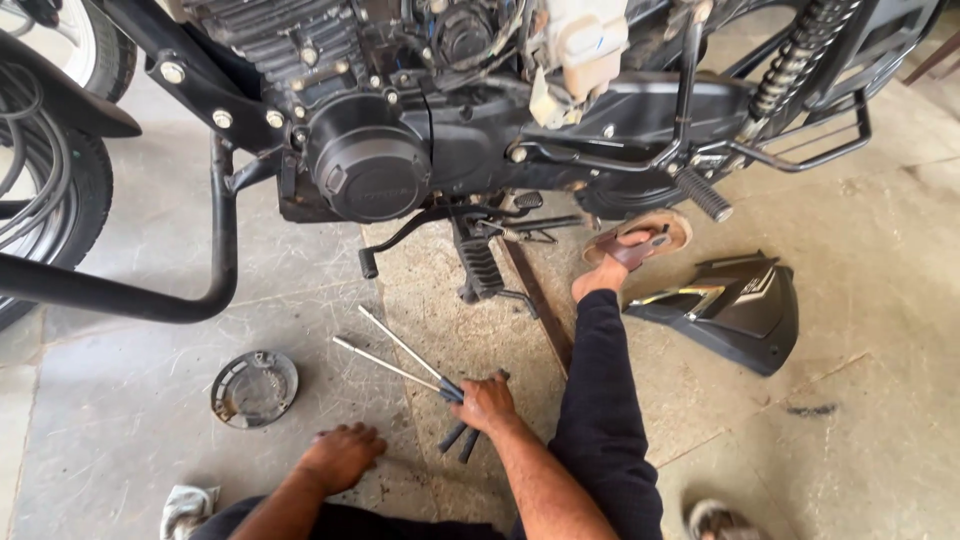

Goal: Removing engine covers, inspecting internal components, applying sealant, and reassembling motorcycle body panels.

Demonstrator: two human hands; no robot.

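My right hand (487, 402) grips the dark handles of two long screwdrivers (395, 355) whose metal shafts lie on the concrete floor, pointing up-left toward the motorcycle engine (370, 160). My left hand (342, 456) rests palm down on the floor, empty, just left of the handles. My leg in dark trousers (600, 400) stretches out toward the motorcycle, with a sandalled foot (630, 250) under the footrest.
A round metal plate (254, 388) lies on the floor to the left. A black body panel (735, 305) lies at the right. The crash guard bar (150, 290), side stand (480, 265) and front tyre (50, 190) are close. A rag (187, 508) sits bottom left.
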